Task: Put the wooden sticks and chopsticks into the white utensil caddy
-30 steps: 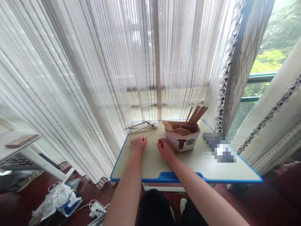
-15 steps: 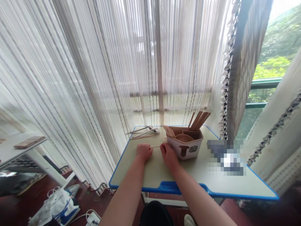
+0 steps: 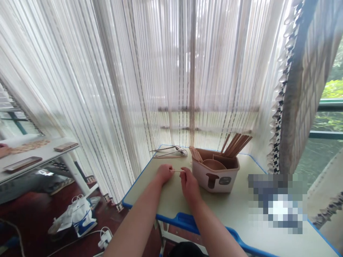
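Note:
Both of my hands hold a thin, pale wooden stick [image 3: 176,170] level, just above the table, one hand at each end. My left hand [image 3: 164,173] is closed around its left end. The fingers of my right hand [image 3: 189,182] pinch the right end. Just right of that hand stands a white and brown utensil box [image 3: 215,181], with chopsticks [image 3: 237,144] leaning in its back right part, several pale sticks [image 3: 195,154] at its left, and a round brown bowl-like piece [image 3: 214,164] in front. Behind my left hand lie shiny metal utensils [image 3: 181,150] and a thin stick [image 3: 167,156].
The cream table [image 3: 171,203] has a blue rim. A blurred-out patch [image 3: 278,203] covers something at its right. Sheer curtains [image 3: 160,71] hang behind. At left, another table [image 3: 50,157] holds trays and small pieces, with a person's hand [image 3: 3,150] there. Bags [image 3: 80,217] and a power strip [image 3: 105,238] lie on the floor.
The view has turned left, bringing the other table further into sight. My hands have come closer together along the stick, and less of it shows between them.

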`<state>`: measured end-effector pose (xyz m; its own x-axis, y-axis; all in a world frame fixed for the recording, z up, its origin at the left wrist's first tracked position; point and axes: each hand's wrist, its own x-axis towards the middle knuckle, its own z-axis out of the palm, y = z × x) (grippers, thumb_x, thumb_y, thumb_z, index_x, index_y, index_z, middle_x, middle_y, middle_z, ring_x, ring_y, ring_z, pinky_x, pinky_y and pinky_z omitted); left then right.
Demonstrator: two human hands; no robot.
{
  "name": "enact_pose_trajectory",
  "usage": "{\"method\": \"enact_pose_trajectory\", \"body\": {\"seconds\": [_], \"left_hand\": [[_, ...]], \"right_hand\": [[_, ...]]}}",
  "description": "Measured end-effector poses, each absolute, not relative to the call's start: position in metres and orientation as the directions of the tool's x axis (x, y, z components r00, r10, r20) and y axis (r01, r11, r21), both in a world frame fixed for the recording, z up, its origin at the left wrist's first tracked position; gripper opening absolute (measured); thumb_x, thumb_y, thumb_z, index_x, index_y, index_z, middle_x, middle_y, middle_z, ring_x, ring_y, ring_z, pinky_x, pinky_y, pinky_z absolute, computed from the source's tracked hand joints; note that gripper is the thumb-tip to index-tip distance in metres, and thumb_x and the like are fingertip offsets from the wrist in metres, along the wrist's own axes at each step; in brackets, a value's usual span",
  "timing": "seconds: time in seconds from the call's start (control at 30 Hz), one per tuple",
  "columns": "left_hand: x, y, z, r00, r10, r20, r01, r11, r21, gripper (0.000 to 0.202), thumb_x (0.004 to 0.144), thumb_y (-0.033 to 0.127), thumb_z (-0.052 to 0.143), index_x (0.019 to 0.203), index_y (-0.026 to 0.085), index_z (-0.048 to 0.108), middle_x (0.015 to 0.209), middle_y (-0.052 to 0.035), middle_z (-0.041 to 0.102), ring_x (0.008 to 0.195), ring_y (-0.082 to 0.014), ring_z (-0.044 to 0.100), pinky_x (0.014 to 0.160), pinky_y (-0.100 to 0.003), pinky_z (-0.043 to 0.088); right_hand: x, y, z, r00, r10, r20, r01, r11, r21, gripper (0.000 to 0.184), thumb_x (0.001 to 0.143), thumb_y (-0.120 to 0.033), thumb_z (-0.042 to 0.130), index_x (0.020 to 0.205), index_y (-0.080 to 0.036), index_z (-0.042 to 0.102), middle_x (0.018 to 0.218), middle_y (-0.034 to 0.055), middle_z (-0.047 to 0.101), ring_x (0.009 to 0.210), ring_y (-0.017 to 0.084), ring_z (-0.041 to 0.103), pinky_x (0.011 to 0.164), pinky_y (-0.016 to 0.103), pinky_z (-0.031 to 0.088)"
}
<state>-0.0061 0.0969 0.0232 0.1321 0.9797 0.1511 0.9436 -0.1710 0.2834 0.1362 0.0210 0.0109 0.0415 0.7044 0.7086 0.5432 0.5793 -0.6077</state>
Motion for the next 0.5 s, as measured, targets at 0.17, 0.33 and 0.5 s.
{"method": "enact_pose_trajectory", "body": {"seconds": [0.17,0.33,0.5], "left_hand": [[-0.008,0.100,0.019,0.161,0.971,0.180,0.940,-0.206,0.272,0.028,0.078,0.031,0.046,0.082,0.017,0.070,0.085,-0.0074,0.070,0.079,-0.0170,0.060,0.066,-0.025,0.037],[-0.007,0.104,0.015,0.171,0.964,0.204,0.949,-0.217,0.227,0.028,0.078,0.032,0.046,0.082,0.018,0.069,0.086,-0.0081,0.070,0.079,-0.0178,0.060,0.067,-0.025,0.038],[-0.007,0.106,0.013,0.165,0.966,0.197,0.957,-0.205,0.204,0.029,0.080,0.035,0.046,0.084,0.019,0.070,0.090,-0.0089,0.070,0.084,-0.0188,0.061,0.070,-0.026,0.039]], "right_hand": [[0.139,0.023,0.007,0.060,0.660,0.749,0.522,0.619,-0.587,0.024,0.092,-0.027,0.032,0.103,-0.019,0.052,0.083,0.0073,0.064,0.071,0.017,0.061,0.065,0.029,0.049],[0.146,0.019,0.012,0.158,0.560,0.813,0.605,0.596,-0.528,0.017,0.091,-0.026,0.034,0.095,-0.018,0.048,0.081,0.0068,0.062,0.071,0.017,0.059,0.065,0.030,0.047],[0.150,0.017,0.015,0.190,0.487,0.853,0.650,0.589,-0.481,0.013,0.090,-0.027,0.036,0.093,-0.019,0.046,0.078,0.0057,0.060,0.068,0.017,0.057,0.062,0.030,0.045]]}}
